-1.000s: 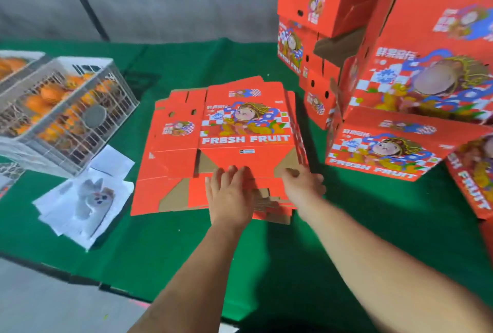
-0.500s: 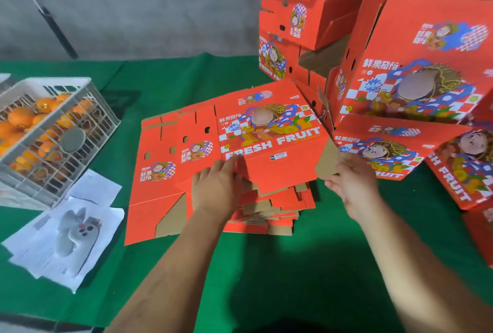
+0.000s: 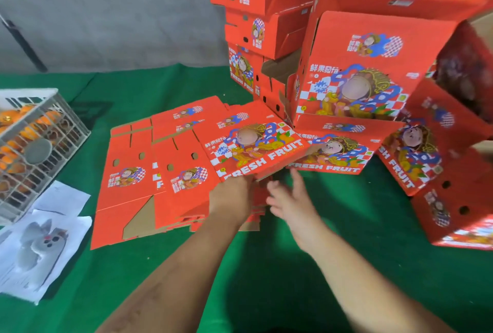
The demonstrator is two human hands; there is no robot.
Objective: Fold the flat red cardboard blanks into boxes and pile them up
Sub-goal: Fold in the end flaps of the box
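A stack of flat red cardboard blanks (image 3: 128,178) lies on the green table. The top blank (image 3: 250,146), printed FRESH FRUIT, is tilted up at its near edge. My left hand (image 3: 230,196) grips that near edge, fingers tucked under it. My right hand (image 3: 290,196) hovers just right of it with fingers spread, holding nothing. Folded red boxes (image 3: 354,71) are piled at the right and behind.
A white wire crate of oranges (image 3: 34,146) stands at the left. White papers with a grey toy picture (image 3: 40,244) lie in front of it. More folded boxes (image 3: 453,199) crowd the right edge. The green cloth (image 3: 280,279) covers the near table.
The top blank has been lifted and swung toward the right. My right hand let go of its edge and opened; my left hand still holds it.
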